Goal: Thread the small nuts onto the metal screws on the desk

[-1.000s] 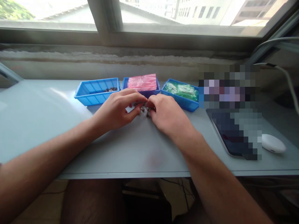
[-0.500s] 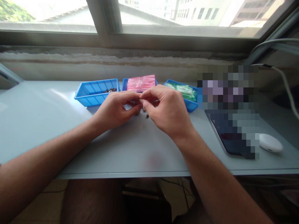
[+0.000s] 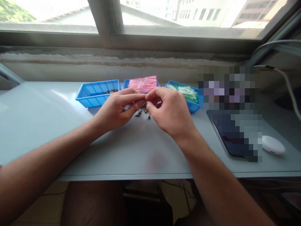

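Right below the fingertips of the left hand and the right hand, loose metal screws lie on the tabletop. In each grip, thumb and forefinger sit close together; whether a screw is pinched between them cannot be told. Pieces this small probably want a light fingertip pinch, other fingers clear. Both forearms slant inward, hands nearly meeting. Beyond the grip stand blue bins, two bearing pink bags and green bags.
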Demonstrator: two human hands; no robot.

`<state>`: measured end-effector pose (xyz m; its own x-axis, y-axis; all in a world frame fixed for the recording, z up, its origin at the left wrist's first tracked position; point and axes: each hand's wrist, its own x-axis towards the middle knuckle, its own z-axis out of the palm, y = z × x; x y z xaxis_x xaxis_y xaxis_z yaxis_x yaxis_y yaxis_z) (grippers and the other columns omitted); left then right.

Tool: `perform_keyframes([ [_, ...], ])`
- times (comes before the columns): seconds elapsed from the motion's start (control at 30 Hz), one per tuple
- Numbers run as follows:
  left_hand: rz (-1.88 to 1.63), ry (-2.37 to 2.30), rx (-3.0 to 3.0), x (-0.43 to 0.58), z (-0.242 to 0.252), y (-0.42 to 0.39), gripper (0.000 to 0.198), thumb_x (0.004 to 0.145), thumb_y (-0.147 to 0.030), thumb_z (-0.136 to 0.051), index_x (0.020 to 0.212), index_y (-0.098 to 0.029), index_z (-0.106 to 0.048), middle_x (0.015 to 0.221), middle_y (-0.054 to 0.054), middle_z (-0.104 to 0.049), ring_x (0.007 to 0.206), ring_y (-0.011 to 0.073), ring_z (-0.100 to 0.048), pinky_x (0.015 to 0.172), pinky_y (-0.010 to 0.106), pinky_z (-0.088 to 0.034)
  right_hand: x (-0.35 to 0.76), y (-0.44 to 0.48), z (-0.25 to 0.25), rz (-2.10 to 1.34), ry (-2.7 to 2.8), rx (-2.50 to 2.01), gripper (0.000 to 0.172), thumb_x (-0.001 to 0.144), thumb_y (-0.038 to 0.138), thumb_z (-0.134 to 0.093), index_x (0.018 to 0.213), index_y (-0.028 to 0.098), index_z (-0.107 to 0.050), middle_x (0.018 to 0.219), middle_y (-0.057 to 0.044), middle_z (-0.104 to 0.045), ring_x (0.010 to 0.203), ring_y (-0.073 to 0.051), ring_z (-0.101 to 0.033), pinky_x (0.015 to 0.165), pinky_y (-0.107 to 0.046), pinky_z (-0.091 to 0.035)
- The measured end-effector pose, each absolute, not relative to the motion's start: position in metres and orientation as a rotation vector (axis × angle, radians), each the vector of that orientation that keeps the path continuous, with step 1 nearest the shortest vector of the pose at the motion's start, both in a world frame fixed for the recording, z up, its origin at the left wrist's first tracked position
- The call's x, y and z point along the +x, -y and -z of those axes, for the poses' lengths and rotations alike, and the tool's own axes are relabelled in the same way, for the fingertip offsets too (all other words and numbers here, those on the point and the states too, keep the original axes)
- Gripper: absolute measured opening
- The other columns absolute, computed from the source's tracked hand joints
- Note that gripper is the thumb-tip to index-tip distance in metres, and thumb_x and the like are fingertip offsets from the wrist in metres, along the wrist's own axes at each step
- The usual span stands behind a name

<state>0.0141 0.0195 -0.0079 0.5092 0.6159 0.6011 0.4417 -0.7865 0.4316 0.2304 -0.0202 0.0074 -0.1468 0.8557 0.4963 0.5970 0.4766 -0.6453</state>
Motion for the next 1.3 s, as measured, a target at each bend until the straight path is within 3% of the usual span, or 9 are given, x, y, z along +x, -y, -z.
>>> perform_keyframes([
  [0.17,-1.167,-0.899,2.515,0.015,0.011,-0.020,0.028,0.108,-0.030,-0.071,0.124,-0.027,-0.094,0.108,0.009,-0.085,0.090,0.0227,-0.077,0.082,0.035,-0.062,0.229,0.023,-0.009,-0.354,1.879,-1.271,0.023,0.100,0.003,-0.067,0.105,0.023,-0.078,0.102,-0.004,-0.086,0.095,-0.024,-0.081,0.092,-0.038,-0.064],
  [0.3,-1.152,-0.889,2.327,0.017,0.012,-0.018,0.034,0.106,-0.033,-0.080,0.137,-0.026,-0.091,0.125,0.011,-0.088,0.107,0.0261,-0.084,0.091,0.035,-0.069,0.229,0.024,-0.012,-0.367,1.896,-1.293,0.031,0.102,0.003,-0.064,0.121,0.023,-0.079,0.105,-0.003,-0.087,0.100,-0.025,-0.082,0.095,-0.039,-0.064],
  [0.4,-1.159,-0.904,2.145,0.017,0.012,-0.017,0.037,0.106,-0.034,-0.082,0.141,-0.027,-0.089,0.129,0.009,-0.089,0.114,0.0273,-0.086,0.099,0.037,-0.071,0.229,0.024,-0.013,-0.322,1.901,-1.282,0.033,0.102,0.002,-0.062,0.121,0.022,-0.081,0.108,-0.004,-0.087,0.104,-0.025,-0.082,0.098,-0.041,-0.064],
  [0.5,-1.143,-1.003,2.118,0.017,0.008,-0.016,0.022,0.107,-0.039,-0.080,0.115,-0.024,-0.093,0.106,0.006,-0.091,0.095,0.0244,-0.085,0.084,0.032,-0.069,0.229,0.023,-0.012,-0.323,1.889,-1.287,0.026,0.102,0.005,-0.064,0.111,0.022,-0.082,0.108,-0.005,-0.087,0.103,-0.026,-0.081,0.097,-0.042,-0.064],
  [0.57,-1.104,-1.048,2.157,0.017,0.004,-0.014,0.030,0.108,-0.044,-0.078,0.093,-0.021,-0.091,0.085,0.005,-0.087,0.077,0.0212,-0.079,0.069,0.029,-0.063,0.229,0.023,-0.012,-0.347,1.876,-1.298,0.021,0.103,0.007,-0.067,0.109,0.023,-0.081,0.106,-0.005,-0.086,0.101,-0.026,-0.081,0.096,-0.041,-0.065],
  [0.63,-1.078,-1.051,2.173,0.017,0.001,-0.013,0.036,0.108,-0.048,-0.079,0.089,-0.020,-0.091,0.078,0.005,-0.084,0.071,0.0201,-0.077,0.064,0.027,-0.060,0.229,0.023,-0.013,-0.349,1.870,-1.295,0.019,0.103,0.008,-0.069,0.107,0.024,-0.080,0.105,-0.004,-0.086,0.100,-0.025,-0.080,0.096,-0.041,-0.065],
  [0.8,-1.076,-0.999,2.087,0.017,0.004,-0.013,0.027,0.105,-0.044,-0.087,0.116,-0.022,-0.097,0.100,0.006,-0.093,0.091,0.0243,-0.087,0.078,0.028,-0.068,0.230,0.022,-0.010,-0.365,1.885,-1.236,0.022,0.099,0.003,-0.071,0.103,0.023,-0.081,0.103,-0.003,-0.086,0.099,-0.024,-0.080,0.095,-0.039,-0.065],
  [1.0,-1.115,-0.985,1.938,0.018,0.007,-0.017,0.023,0.099,-0.037,-0.093,0.115,-0.022,-0.098,0.108,0.007,-0.094,0.104,0.0304,-0.091,0.097,0.039,-0.077,0.232,0.020,-0.007,-0.410,1.916,-1.217,0.025,0.102,0.003,-0.067,0.106,0.022,-0.084,0.106,-0.005,-0.089,0.103,-0.025,-0.085,0.095,-0.037,-0.063],
  [1.3,-1.166,-1.001,1.926,0.016,0.008,-0.019,0.018,0.094,-0.028,-0.094,0.110,-0.021,-0.098,0.109,0.007,-0.094,0.105,0.0306,-0.091,0.098,0.040,-0.076,0.230,0.021,-0.010,-0.292,1.889,-1.257,0.025,0.100,0.001,-0.067,0.097,0.023,-0.079,0.104,-0.005,-0.084,0.102,-0.026,-0.080,0.096,-0.040,-0.064],
])
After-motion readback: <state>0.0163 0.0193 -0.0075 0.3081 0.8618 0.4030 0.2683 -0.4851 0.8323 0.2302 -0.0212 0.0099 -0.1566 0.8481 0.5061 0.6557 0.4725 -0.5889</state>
